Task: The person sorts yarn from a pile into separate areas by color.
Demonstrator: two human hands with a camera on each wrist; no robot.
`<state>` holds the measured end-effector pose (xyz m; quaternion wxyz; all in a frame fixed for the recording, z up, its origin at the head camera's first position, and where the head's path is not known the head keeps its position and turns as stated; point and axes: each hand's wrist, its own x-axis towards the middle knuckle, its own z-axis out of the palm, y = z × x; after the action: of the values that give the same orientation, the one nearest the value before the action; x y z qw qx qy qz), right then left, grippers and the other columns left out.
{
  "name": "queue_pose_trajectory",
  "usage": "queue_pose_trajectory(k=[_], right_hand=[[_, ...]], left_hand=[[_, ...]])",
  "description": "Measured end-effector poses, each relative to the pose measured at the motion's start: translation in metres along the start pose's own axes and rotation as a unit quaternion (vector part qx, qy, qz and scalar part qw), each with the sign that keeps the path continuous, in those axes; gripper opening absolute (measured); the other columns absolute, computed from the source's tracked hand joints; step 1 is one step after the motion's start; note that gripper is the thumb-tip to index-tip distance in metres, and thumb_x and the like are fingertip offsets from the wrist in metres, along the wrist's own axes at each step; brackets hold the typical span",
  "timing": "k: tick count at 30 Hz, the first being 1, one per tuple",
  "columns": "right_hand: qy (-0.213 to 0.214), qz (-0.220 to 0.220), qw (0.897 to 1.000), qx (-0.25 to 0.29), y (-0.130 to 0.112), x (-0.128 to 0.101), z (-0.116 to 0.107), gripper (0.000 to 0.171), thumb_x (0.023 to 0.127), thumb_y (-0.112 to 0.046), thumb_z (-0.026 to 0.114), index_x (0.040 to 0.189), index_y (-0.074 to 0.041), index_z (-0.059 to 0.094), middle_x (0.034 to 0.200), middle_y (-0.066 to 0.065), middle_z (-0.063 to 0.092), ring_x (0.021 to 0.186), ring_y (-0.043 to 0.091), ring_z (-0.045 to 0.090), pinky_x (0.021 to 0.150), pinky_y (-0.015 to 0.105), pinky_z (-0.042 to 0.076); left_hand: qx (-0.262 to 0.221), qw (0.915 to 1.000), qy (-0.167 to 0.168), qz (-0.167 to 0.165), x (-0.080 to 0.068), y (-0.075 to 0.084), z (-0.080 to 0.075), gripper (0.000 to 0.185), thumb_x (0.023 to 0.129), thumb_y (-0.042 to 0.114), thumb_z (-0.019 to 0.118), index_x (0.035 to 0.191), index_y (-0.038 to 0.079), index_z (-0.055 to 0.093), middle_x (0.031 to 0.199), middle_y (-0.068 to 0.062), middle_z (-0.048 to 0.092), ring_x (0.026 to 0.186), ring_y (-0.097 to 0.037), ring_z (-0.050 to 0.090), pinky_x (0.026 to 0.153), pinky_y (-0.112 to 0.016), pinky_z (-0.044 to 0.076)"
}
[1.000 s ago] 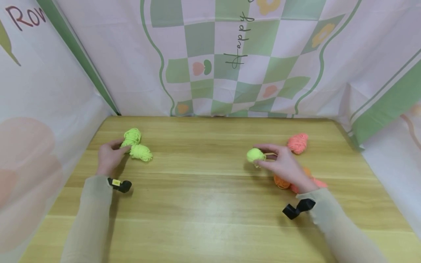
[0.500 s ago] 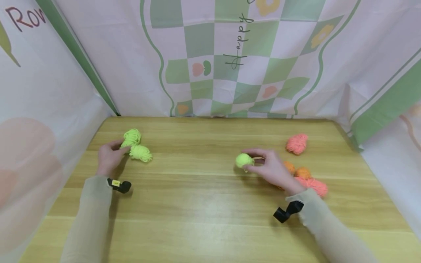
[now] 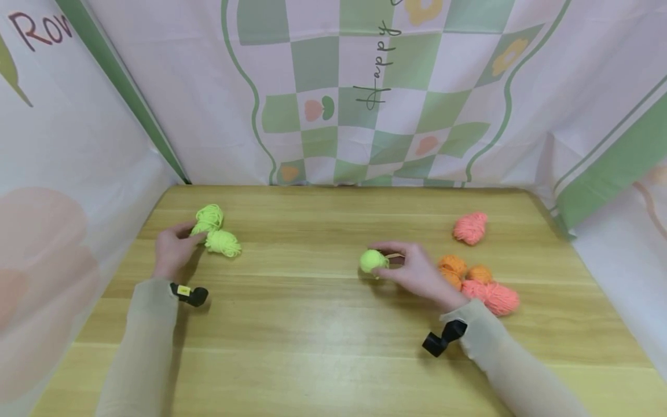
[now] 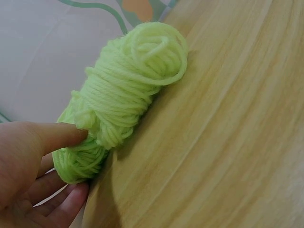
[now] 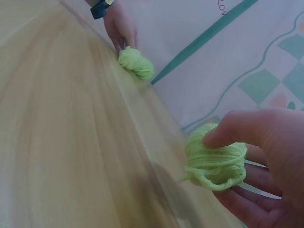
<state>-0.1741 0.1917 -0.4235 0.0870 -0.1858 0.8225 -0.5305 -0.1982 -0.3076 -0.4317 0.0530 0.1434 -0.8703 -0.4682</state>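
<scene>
My right hand [image 3: 417, 272] pinches a small ball of yellow-green yarn [image 3: 372, 261] between thumb and fingers, above the middle of the table. In the right wrist view the thumb presses on the top of this yarn ball [image 5: 216, 159], and a loose loop sticks out at its near end. Far left, my left hand [image 3: 178, 249] holds the back one of two yellow-green yarn balls [image 3: 210, 216], with the thumb on one side and fingers on the other. The front yarn ball [image 3: 223, 243] lies against it, and in the left wrist view this ball [image 4: 128, 80] partly hides the held one.
To the right of my right wrist lie two orange yarn balls [image 3: 452, 266] and a long coral yarn ball [image 3: 492, 296] close together. Another coral yarn ball [image 3: 471, 228] sits further back. Patterned cloth [image 3: 312, 156] hangs around the wooden table [image 3: 312, 347] at the back and sides.
My right hand has carried its yellow-green yarn ball leftward and slightly nearer, uncovering the orange and coral yarn balls. The left hand has stayed in place.
</scene>
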Motion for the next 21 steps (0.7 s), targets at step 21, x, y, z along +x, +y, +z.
queue_pose_trajectory(k=[21], right_hand=[[-0.016,-0.033,0.999,0.011,-0.002,0.002,0.021,0.048,0.084,-0.003,0.083,0.129,0.001,0.067,0.127,0.013,0.067,0.113,0.032,0.063,0.089,0.034,0.057]], left_hand=[[-0.004,1.0000,-0.001,-0.002,0.001,-0.001,0.001,0.053,0.097,0.022,0.070,0.142,-0.002,0.056,0.141,-0.025,0.056,0.128,-0.036,0.050,0.108,-0.048,0.041]])
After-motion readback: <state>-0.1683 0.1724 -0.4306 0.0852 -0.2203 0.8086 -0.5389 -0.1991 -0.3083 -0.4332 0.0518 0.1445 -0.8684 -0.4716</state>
